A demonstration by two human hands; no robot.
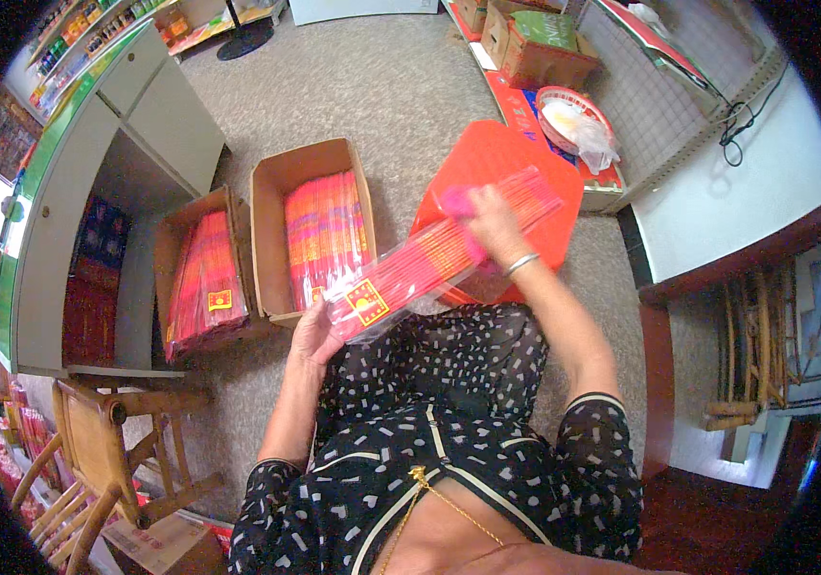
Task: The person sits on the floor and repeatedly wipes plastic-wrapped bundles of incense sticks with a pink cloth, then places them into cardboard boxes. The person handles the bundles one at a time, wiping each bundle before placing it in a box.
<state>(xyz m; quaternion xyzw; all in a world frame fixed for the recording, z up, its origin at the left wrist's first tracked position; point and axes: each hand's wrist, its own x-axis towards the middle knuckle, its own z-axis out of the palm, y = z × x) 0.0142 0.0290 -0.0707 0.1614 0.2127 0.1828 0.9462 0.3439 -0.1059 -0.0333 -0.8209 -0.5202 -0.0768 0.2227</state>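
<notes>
A clear plastic pack of pink and orange incense sticks [424, 266] lies slantwise across my lap and over a red plastic stool [496, 165]. My left hand [318, 334] grips its lower left end, beside a yellow and red label. Over the upper right part, my right hand [489, 219] is closed around a bright pink cloth or bundle that touches the pack; its fingertips are partly hidden. Similar packs [327, 237] fill an open cardboard box [266, 215] left of the stool. Further left, more packs [205, 280] lie in a second box [166, 230].
A grey cabinet [58, 215] with a green edge stands at the left, a wooden chair [90, 431] below it. Shelving with a red basket [561, 133] and a cardboard box [547, 65] is at the upper right. Grey floor [338, 72] shows beyond the boxes.
</notes>
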